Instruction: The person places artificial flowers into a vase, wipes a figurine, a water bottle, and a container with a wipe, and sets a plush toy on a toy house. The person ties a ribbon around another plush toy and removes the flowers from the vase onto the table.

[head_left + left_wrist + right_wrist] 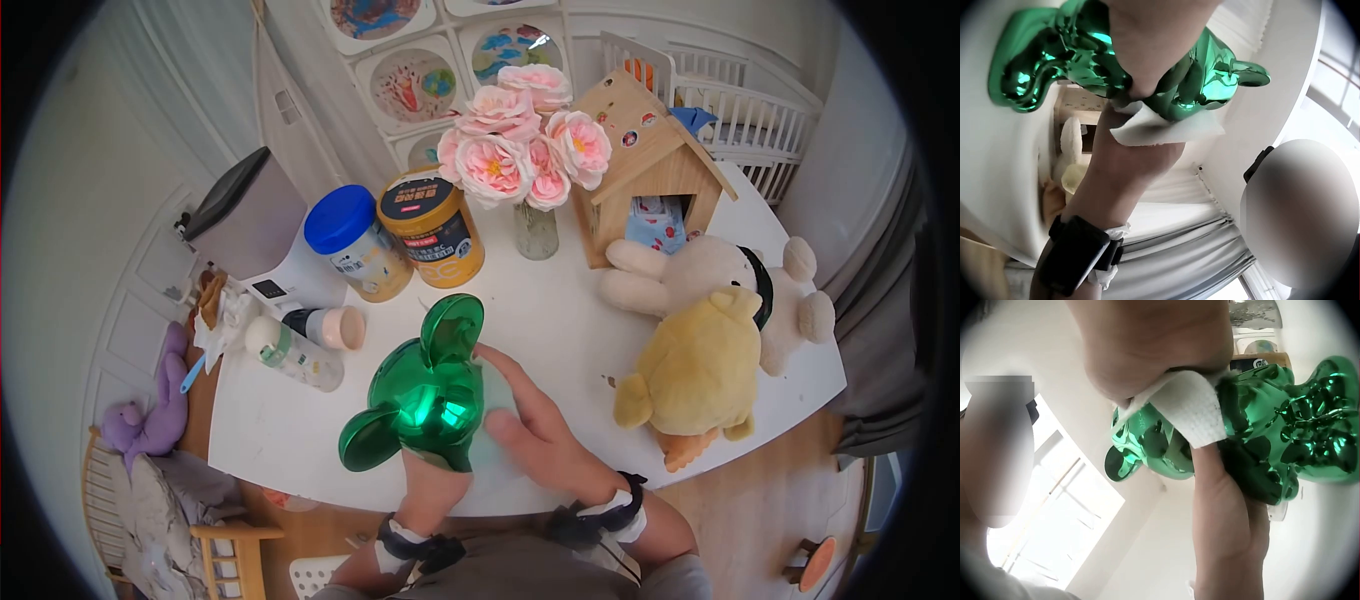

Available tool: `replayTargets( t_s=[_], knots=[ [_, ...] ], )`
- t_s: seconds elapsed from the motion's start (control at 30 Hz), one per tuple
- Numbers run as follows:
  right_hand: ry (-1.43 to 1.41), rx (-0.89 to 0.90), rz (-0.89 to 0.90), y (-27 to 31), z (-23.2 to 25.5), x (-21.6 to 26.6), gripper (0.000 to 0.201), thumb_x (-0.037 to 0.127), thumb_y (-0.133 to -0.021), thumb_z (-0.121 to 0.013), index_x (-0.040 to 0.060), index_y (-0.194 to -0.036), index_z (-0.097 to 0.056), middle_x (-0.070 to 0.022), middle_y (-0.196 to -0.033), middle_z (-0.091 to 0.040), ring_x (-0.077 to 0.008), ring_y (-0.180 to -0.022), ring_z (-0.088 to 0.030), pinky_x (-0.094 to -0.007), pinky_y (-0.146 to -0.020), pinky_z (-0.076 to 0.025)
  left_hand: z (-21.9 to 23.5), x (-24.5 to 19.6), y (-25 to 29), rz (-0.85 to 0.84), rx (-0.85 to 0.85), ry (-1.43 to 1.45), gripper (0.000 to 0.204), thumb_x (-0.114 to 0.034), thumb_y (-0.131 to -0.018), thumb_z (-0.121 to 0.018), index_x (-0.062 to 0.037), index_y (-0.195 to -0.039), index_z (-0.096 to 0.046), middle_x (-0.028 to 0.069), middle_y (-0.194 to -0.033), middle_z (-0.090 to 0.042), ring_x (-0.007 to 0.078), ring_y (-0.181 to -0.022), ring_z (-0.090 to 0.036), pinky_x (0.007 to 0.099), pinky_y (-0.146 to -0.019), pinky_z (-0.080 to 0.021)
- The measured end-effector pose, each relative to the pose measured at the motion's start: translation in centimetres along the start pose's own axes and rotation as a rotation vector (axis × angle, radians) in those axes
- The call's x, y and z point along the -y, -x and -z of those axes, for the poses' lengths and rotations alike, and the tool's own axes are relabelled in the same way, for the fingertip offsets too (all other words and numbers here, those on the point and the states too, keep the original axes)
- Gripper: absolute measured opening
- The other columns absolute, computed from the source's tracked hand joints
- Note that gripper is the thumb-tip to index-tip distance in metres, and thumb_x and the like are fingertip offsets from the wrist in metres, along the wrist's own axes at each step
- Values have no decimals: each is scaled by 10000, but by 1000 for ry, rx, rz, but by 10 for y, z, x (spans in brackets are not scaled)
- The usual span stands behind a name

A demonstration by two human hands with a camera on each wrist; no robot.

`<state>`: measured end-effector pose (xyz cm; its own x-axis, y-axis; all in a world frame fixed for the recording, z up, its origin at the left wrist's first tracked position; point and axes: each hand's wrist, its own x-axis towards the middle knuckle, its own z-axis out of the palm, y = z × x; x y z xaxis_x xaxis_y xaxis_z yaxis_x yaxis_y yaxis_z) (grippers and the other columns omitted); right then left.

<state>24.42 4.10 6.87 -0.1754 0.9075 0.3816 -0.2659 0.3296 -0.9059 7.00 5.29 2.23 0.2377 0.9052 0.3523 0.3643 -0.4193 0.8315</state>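
Observation:
A shiny green mouse-eared figurine is held just above the front edge of the white table. My left hand grips its base from below; in the right wrist view the left hand wraps round the figurine's lower part. My right hand lies against the figurine's right side with straight fingers and presses a white wipe onto it. In the left wrist view the wipe sticks out under the figurine.
Behind stand two formula tins, a vase of pink flowers and a wooden toy house. A yellow plush and a white plush lie at right. Baby bottles and an appliance sit at left.

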Motion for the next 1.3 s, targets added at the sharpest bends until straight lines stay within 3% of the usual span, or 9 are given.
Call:
replayTargets(
  t_s=[0.13, 0.23, 0.3, 0.4, 0.53, 0.6, 0.7, 1.0, 1.3],
  knots=[
    [103, 18, 77, -1, -4, 2, 698, 294, -987, -589, 13, -1526, -245, -161, -1518, -335, -257, -1416, -324, -376, -1153, -263, 1, 2, 0, 10, -75, 24, 381, -28, -780, -684, -30, -1152, -600, 122, -1058, -637, 302, -1005, -608, 399, -880, -462],
    [196, -88, 129, 3, -4, -3, 596, 298, -1020, -540, 14, -1499, -327, -155, -1389, -489, -229, -1281, -468, -351, -1082, -358, 2, 2, -3, 37, -20, 18, 386, -71, -762, -734, -34, -1125, -609, 109, -1033, -647, 286, -973, -620, 392, -852, -476],
    [-16, -169, -260, 9, 2, -3, 499, 299, -1048, -487, 17, -1455, -420, -126, -1209, -625, -171, -1078, -569, -317, -959, -449, 5, 0, -4, 76, 42, 7, 396, -93, -752, -761, -37, -1115, -612, 104, -1026, -652, 279, -956, -626, 390, -839, -482],
    [-33, -266, -100, 11, 1, -29, 457, 321, -1065, -437, 23, -1408, -490, -89, -1051, -687, -119, -913, -580, -289, -849, -487, 8, -3, -6, 47, 70, 2, 405, -143, -751, -799, -43, -1101, -623, 105, -1025, -663, 274, -942, -635, 395, -827, -491],
    [-63, -230, -292, 17, 3, -21, 471, 317, -1058, -451, -3, -1402, -487, -131, -1196, -643, -165, -1035, -590, -318, -950, -458, 9, -4, -7, 65, 65, 37, 393, -144, -756, -796, -47, -1098, -631, 105, -1018, -665, 270, -936, -636, 394, -817, -493],
    [-7, -178, 123, 15, 2, -18, 541, 295, -1003, -569, -30, -1420, -452, -181, -1363, -528, -252, -1230, -520, -367, -1065, -379, 10, -9, -8, 48, 70, 45, 383, -142, -759, -792, -42, -1095, -635, 103, -1026, -664, 268, -939, -635, 398, -813, -496],
    [266, -117, 286, 16, 2, -20, 732, 285, -909, -698, -40, -1470, -358, -212, -1496, -359, -326, -1388, -362, -407, -1144, -272, 16, -17, -11, 24, 113, 15, 367, -131, -767, -782, -38, -1091, -638, 102, -1027, -662, 265, -934, -633, 404, -813, -496],
    [248, -40, 120, 12, -6, -8, 954, 239, -804, -812, 12, -1512, -214, -195, -1476, -306, -328, -1406, -304, -420, -1155, -255, 55, 10, -30, 110, 400, 138, 459, -136, -786, -770, -37, -1206, -613, 114, -1182, -635, 254, -1085, -596, 388, -928, -473],
    [266, -143, 108, 35, 0, -17, 954, 173, -729, -880, 57, -1435, -248, -167, -1423, -326, -285, -1348, -351, -409, -1132, -282, 46, 25, -14, 92, 267, 58, 568, -115, -794, -767, -2, -1300, -534, 144, -1292, -582, 288, -1155, -573, 402, -971, -463]
  ],
)
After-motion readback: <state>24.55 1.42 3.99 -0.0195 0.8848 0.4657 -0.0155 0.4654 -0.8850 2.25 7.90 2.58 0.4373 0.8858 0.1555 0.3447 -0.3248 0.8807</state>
